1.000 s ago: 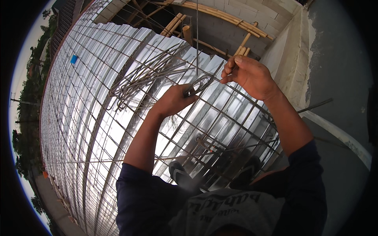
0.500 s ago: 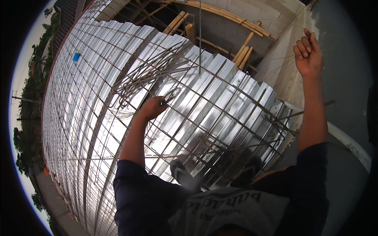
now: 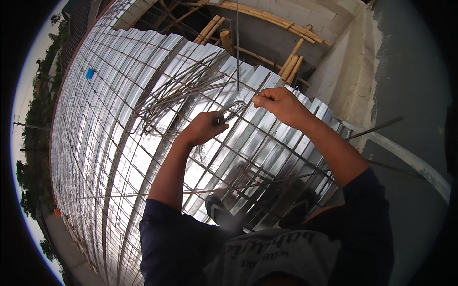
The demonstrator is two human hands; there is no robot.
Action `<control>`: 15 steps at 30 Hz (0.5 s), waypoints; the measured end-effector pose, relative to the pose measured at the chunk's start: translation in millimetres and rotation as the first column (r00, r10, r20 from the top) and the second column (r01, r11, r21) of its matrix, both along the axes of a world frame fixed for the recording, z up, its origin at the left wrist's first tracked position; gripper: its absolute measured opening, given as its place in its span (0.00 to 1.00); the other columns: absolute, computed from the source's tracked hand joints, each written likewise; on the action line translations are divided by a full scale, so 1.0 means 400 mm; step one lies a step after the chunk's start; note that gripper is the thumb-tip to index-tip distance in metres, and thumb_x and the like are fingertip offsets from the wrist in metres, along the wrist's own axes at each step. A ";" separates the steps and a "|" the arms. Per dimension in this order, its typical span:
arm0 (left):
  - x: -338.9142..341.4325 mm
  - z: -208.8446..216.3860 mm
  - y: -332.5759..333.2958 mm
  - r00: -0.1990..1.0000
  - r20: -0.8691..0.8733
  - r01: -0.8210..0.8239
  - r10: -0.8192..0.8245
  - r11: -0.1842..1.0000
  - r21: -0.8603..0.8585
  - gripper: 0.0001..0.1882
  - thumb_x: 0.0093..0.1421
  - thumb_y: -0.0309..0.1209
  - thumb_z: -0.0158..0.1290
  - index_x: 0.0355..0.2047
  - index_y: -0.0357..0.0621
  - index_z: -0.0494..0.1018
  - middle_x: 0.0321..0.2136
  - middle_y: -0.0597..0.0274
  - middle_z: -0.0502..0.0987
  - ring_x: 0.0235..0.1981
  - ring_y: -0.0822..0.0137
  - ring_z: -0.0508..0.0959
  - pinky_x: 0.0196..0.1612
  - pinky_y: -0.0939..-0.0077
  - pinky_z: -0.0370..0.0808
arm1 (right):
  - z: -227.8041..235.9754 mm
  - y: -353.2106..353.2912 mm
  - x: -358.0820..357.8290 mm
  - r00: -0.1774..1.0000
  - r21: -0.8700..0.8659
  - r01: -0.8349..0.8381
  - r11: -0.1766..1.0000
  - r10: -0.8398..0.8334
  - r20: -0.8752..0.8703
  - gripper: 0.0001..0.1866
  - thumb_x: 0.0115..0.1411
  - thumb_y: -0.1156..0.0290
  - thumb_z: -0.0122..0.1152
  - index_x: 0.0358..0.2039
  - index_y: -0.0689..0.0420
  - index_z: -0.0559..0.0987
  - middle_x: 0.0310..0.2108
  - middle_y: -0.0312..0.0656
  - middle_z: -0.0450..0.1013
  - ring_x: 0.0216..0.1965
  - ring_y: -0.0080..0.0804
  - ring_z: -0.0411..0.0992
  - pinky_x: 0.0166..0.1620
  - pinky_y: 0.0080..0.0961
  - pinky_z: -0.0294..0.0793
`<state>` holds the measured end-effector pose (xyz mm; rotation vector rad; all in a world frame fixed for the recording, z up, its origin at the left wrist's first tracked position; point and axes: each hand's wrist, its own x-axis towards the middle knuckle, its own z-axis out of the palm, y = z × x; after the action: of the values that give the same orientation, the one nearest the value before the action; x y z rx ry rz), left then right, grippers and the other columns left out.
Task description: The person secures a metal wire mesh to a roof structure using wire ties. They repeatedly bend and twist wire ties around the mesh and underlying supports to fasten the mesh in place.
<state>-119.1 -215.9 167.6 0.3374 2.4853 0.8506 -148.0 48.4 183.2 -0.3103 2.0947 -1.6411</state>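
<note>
One wire coil sits in the curled left hand above the steel grid; the right hand pinches beside it, perhaps on a strand. Pulling gently should limit tangling.

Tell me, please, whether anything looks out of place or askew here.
The heap of loose rods beyond the left hand, which grips a wire bundle, looks untidy: its pieces lie at mixed angles over the ribbed metal sheeting. Further left, a small blue object stands out by its colour; I cannot tell what it is.
</note>
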 end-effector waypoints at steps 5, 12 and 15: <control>0.000 -0.032 -0.034 0.999 -0.049 0.006 -0.007 1.000 -0.020 0.16 0.55 0.40 0.56 0.30 0.36 0.73 0.23 0.48 0.75 0.25 0.52 0.75 0.33 0.61 0.71 | 0.026 0.049 -0.039 0.985 -0.610 0.116 0.784 -0.013 0.170 0.17 0.66 0.58 0.49 0.27 0.57 0.73 0.20 0.34 0.66 0.24 0.24 0.66 0.36 0.28 0.68; -0.005 -0.099 -0.125 0.992 -0.121 -0.061 0.046 0.990 -0.124 0.16 0.55 0.40 0.55 0.32 0.39 0.73 0.27 0.45 0.77 0.31 0.47 0.77 0.36 0.59 0.72 | 0.107 0.155 -0.067 0.892 -0.369 0.397 0.840 -0.257 0.373 0.17 0.66 0.56 0.50 0.24 0.53 0.68 0.14 0.26 0.50 0.13 0.15 0.47 0.16 0.19 0.49; 0.012 -0.139 -0.187 0.993 -0.086 -0.099 0.081 0.965 -0.241 0.16 0.56 0.42 0.54 0.33 0.40 0.73 0.29 0.45 0.77 0.35 0.47 0.77 0.40 0.57 0.72 | 0.108 0.211 -0.074 0.869 -0.306 0.453 0.837 -0.338 0.362 0.16 0.65 0.56 0.52 0.25 0.52 0.68 0.14 0.25 0.50 0.12 0.15 0.46 0.16 0.17 0.47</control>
<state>-114.4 -290.9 111.9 0.1746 2.6570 0.5636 -177.7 132.8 226.4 0.2711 1.6756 -2.1922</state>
